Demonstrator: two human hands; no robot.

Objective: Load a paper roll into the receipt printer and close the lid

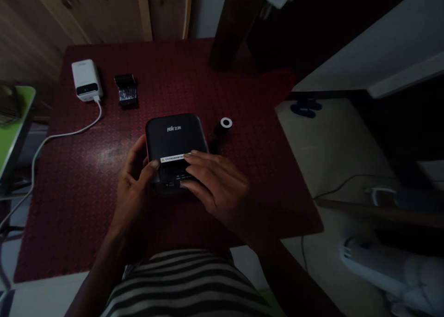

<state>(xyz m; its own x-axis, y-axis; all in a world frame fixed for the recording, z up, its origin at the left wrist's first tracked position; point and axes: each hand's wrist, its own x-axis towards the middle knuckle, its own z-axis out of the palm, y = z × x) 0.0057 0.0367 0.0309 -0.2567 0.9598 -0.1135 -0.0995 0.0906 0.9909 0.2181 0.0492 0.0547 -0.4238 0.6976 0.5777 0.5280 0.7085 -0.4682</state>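
Black electronic device (173, 134) is sitting on the red mat (79, 201), left hand (133, 187) gripping its side, right hand (217, 180) lying open-fingered across its front.

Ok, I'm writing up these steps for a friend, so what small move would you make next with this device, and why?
I'd probably lift the right hand slightly to read the white label strip first. Its fingers rest on the strip, which carries a yellow warning triangle, and the left hand is already steadying the side of the black device.
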